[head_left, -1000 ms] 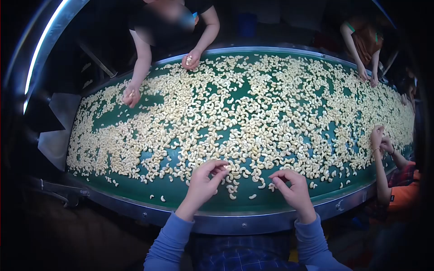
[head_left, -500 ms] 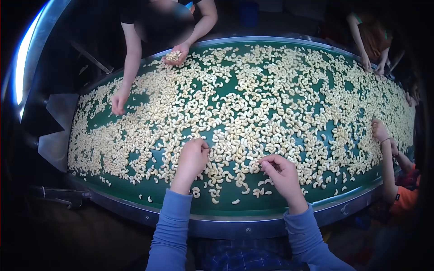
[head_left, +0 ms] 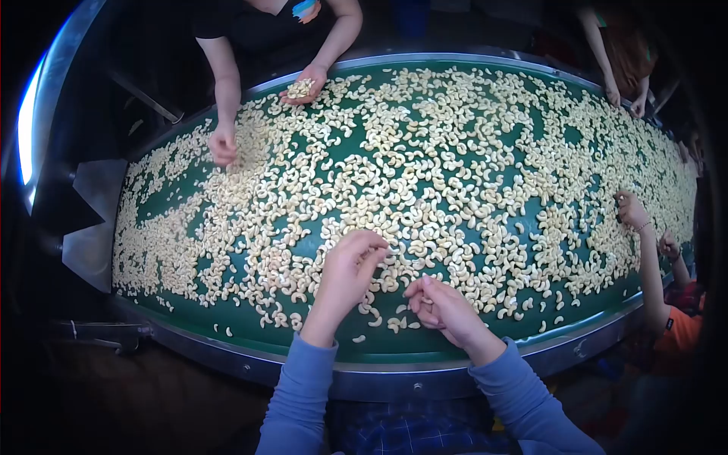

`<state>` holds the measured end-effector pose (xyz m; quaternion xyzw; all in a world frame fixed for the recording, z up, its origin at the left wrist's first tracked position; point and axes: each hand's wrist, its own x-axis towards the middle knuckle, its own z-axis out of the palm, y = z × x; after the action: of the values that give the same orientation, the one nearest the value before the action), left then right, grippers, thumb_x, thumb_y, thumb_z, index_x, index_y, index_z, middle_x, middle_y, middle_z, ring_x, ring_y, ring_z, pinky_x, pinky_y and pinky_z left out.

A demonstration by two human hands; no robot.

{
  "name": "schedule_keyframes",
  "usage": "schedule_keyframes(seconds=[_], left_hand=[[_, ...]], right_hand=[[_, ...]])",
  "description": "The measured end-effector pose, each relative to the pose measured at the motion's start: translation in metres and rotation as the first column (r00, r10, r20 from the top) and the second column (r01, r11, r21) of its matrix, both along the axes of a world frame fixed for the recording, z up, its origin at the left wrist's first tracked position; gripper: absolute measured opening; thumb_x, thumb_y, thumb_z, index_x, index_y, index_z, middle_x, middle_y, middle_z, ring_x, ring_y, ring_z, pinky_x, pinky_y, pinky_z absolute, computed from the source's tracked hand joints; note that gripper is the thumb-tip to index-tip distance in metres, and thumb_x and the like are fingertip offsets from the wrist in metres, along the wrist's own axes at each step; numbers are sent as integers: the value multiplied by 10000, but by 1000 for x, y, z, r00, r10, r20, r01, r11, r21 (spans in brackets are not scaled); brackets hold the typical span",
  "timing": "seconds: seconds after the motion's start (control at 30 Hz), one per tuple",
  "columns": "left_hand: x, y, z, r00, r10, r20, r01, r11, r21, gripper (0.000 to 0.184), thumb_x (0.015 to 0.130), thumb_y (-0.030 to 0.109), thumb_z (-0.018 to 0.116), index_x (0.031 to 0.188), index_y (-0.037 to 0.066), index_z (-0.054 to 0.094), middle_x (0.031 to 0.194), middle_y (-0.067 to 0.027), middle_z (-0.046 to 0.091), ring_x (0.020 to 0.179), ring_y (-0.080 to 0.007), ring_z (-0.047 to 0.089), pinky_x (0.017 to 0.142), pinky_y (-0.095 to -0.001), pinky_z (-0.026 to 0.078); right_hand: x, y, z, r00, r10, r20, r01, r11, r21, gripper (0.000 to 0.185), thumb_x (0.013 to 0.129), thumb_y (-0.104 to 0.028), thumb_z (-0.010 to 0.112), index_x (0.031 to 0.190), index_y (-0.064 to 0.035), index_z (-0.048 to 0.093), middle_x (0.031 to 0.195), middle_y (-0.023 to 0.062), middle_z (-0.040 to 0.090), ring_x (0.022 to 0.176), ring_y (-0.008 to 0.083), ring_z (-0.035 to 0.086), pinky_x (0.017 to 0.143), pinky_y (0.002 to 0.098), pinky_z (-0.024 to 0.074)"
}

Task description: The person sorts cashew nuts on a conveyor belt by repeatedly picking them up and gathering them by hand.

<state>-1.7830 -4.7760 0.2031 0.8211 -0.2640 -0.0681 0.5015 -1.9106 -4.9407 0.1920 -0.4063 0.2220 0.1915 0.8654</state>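
a bright light strip glows at the far left, above two angular metal plates. at the far side are a person in a black top and a person in brown, with a dim blue container between them. an orange sleeve shows at right.

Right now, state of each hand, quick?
Left hand: thumb and fingers close together over the cashews; can't tell if holding one.
Right hand: fingers curled; grip contents can't be told.

Far left of the left hand, a white light is glowing. Well beyond the hand, a blue object is showing dimly.
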Motion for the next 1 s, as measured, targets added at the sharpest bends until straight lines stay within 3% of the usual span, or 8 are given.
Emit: schedule_keyframes(seconds=[0.1, 0.37, 0.53, 0.7, 0.83, 0.87, 0.9, 1.0], left_hand=[[29, -11, -32, 953, 13, 301, -65, 984, 166, 95, 818, 33, 687, 907, 5, 672, 895, -118, 652, 820, -264, 633, 734, -330, 506], [33, -17, -26, 998, 11, 68, -33, 942, 333, 129, 802, 5, 687, 930, -7, 682, 882, -140, 639, 787, -272, 647, 709, -343, 512], [23, -16, -21, 966, 144, 216, -195, 952, 238, 113, 815, -24, 666, 928, -18, 668, 881, -122, 636, 768, -222, 651, 700, -299, 523], [6, -23, -28, 980, 144, 136, -179, 939, 294, 139, 782, 17, 720, 900, -15, 654, 881, -124, 650, 738, -225, 659, 682, -314, 537], [8, -32, -19, 978, 199, 62, -204, 860, 468, 185, 784, 109, 746, 894, -9, 658, 738, -102, 655, 669, -177, 655, 628, -298, 535], [10, -39, -15, 975, 216, 44, -210, 849, 484, 192, 784, 117, 745, 904, -6, 658, 723, -98, 651, 665, -172, 653, 622, -296, 533], [12, -46, -11, 972, 235, 28, -217, 838, 500, 200, 785, 125, 744, 914, -3, 659, 708, -94, 647, 662, -168, 650, 616, -294, 531], [27, -68, -24, 967, 187, 175, -228, 941, 252, 137, 825, 77, 695, 923, -9, 653, 793, -87, 631, 692, -163, 644, 595, -290, 517]], right_hand=[[-9, -20, -12, 994, 97, 43, -96, 995, -22, 305, 1048, -297, 412, 941, -59, 570, 672, -68, 427, 504, 14, 302, 459, 184, 221], [-22, -56, -5, 995, 10, 97, 22, 946, -322, 307, 1025, -290, 475, 858, -76, 618, 653, -89, 435, 533, 3, 320, 485, 186, 245], [-32, -77, -4, 995, 5, 98, 31, 933, -358, 308, 1021, -275, 483, 859, -55, 625, 740, -45, 533, 628, 29, 421, 580, 202, 340], [-39, -93, -3, 991, 3, 131, 52, 907, -418, 319, 1016, -261, 493, 847, -29, 630, 793, -13, 588, 749, 68, 493, 712, 234, 399], [-47, -105, -2, 980, -4, 199, 98, 882, -461, 308, 1026, -274, 478, 827, -68, 592, 591, -102, 354, 515, 7, 280, 476, 190, 215], [-50, -113, -1, 994, 21, 104, 33, 873, -486, 306, 1010, -251, 501, 843, -33, 638, 779, -17, 588, 714, 59, 478, 664, 230, 398], [-51, -117, -1, 993, 6, 118, 51, 882, -469, 303, 1009, -249, 503, 845, -34, 639, 776, -20, 587, 707, 56, 474, 657, 229, 395], [-55, -126, -2, 990, -9, 137, 72, 883, -464, 292, 1006, -241, 507, 851, -32, 641, 754, -32, 570, 684, 49, 463, 640, 224, 384]])
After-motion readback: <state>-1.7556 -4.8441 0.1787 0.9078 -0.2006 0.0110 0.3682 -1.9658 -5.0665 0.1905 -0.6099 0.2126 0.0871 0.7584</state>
